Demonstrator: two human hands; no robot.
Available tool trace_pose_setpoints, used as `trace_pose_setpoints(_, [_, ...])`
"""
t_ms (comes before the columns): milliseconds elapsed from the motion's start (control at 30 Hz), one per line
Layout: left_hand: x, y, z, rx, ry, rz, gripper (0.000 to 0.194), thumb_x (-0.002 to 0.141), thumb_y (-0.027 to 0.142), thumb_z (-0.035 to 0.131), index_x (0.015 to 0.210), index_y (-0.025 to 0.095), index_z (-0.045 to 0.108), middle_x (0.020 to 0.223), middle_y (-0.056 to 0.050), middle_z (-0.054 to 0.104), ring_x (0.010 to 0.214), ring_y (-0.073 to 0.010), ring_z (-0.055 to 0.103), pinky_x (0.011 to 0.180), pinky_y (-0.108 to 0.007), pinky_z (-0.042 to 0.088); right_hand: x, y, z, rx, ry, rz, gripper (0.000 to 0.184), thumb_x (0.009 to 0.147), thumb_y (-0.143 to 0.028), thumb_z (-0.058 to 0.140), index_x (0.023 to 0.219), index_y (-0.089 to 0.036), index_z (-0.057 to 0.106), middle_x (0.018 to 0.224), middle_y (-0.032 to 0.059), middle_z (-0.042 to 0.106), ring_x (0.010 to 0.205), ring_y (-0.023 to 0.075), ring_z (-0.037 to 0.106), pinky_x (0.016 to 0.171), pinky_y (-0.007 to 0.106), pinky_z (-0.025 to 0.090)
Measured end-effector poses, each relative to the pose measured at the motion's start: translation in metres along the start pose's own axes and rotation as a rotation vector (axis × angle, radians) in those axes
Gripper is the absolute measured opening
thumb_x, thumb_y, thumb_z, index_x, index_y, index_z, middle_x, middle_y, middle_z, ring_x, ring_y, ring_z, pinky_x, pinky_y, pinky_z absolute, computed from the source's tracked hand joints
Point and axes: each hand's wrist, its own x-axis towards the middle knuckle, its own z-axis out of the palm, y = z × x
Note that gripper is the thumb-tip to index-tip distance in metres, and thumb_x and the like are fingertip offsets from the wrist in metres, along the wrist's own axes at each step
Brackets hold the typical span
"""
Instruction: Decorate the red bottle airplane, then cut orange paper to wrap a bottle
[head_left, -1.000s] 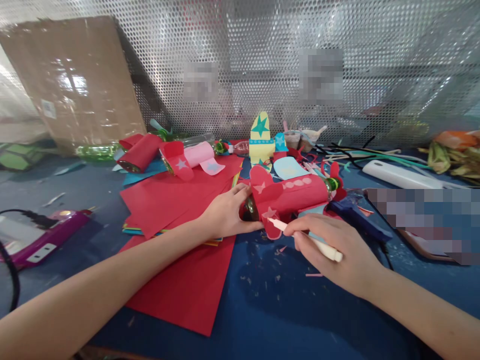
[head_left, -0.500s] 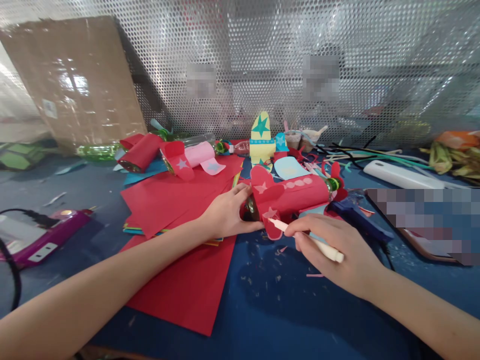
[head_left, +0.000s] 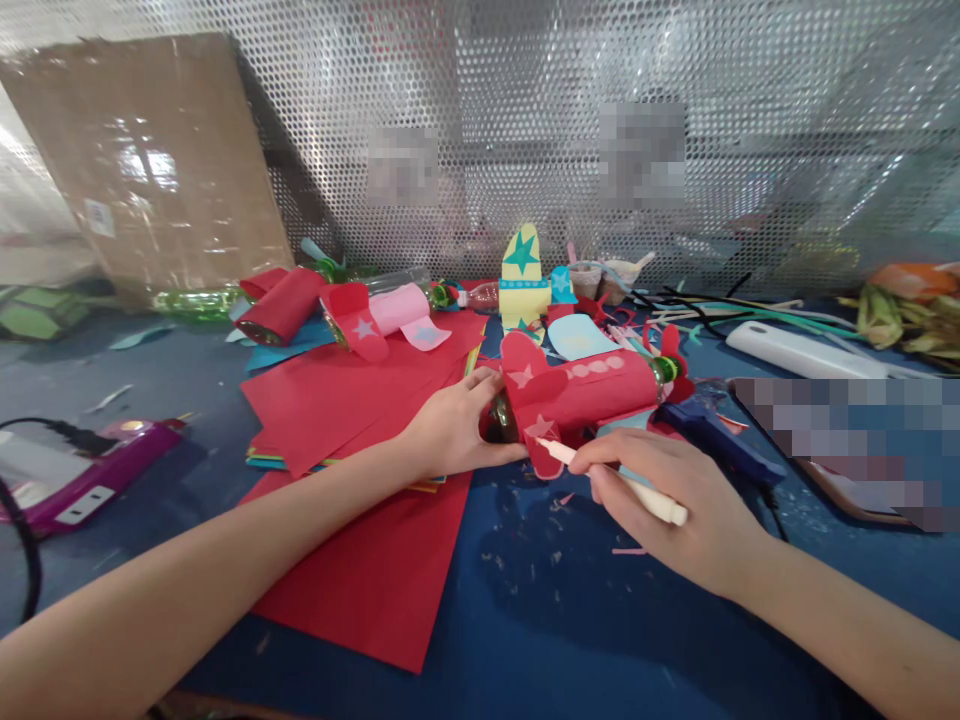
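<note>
Lying toward the far edge of the blue tabletop [head_left: 570,630], a green bottle wrapped in red paper [head_left: 604,390] is clasped by the left hand [head_left: 450,425]; a slim cream marker [head_left: 658,501] is pinched in the right hand [head_left: 690,480], tip at a pale star [head_left: 541,428].

The red paper-wrapped bottle [head_left: 609,390] looks matt, its green plastic neck [head_left: 664,369] glossy. The slim cream marker [head_left: 654,498] looks smooth plastic. Shiny, perforated, metallic-looking silver sheeting [head_left: 510,70] lines the far edge of the blue worktop [head_left: 555,620].

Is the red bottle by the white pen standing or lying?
Lying down: the red bottle runs sideways, its green neck pointing right.
</note>
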Motion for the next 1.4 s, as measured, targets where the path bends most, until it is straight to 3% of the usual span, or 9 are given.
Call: trace_pose_setpoints(1400, [0.0004, 0.002, -0.0004, -0.006, 0.001, -0.005, 0.064, 0.07, 0.058, 0.061, 0.115, 0.015, 0.049, 0.121, -0.016, 0.056, 0.113, -0.0324, 0.055, 0.088, -0.045, 0.049, 0.002, -0.0024, -0.0033, -0.039, 0.025, -0.001, 0.018, 0.088, -0.017, 0.043, 0.084, -0.02, 0.06, 0.066, -0.0013, 0.065, 0.058, 0.0107, 0.057, 0.056, 0.023, 0.044])
